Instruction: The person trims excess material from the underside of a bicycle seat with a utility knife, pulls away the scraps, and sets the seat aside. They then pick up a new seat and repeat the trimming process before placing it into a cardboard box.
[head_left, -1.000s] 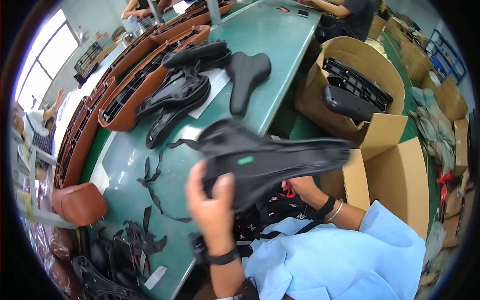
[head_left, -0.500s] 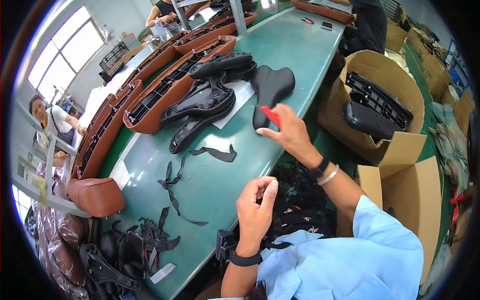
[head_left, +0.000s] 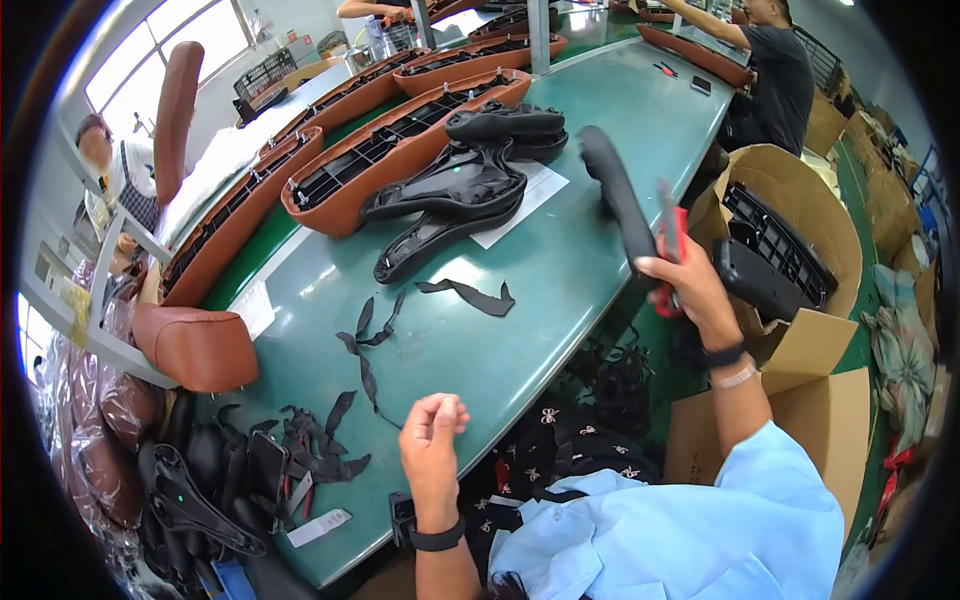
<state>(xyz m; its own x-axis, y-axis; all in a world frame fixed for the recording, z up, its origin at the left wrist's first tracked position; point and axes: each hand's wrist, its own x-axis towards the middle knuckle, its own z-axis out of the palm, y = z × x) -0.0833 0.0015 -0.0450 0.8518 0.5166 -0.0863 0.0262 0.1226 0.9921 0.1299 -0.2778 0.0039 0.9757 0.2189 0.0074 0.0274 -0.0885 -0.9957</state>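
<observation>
Over the bench's right edge, my right hand point(head_left: 693, 285) is closed round red-handled cutting pliers point(head_left: 682, 235), their grey jaws pointing up. The same hand pinches the narrow nose of a black bicycle saddle point(head_left: 622, 200), which is tilted up on edge with its wide end away from me. Near the front of the bench, my left hand point(head_left: 432, 450) is closed, thumb pressed to the curled fingers; whatever it may hold is hidden. Beyond it lie black trim strips point(head_left: 480, 297). More black saddles point(head_left: 450, 190) lie stacked, undersides showing, on a white sheet point(head_left: 525, 205).
Brown padded parts with black ribbed undersides point(head_left: 400, 150) line the bench's point(head_left: 540, 290) left side. More saddles and scraps point(head_left: 205, 490) crowd the near left corner. Cardboard boxes point(head_left: 815, 430) stand at right, one holding black parts. Two people point(head_left: 780, 80) work nearby; another's arms show far back.
My right hand has lifted the saddle off the bench and tipped it on edge, moving right. My left hand has shifted left and down. At far left, a brown part now stands raised.
</observation>
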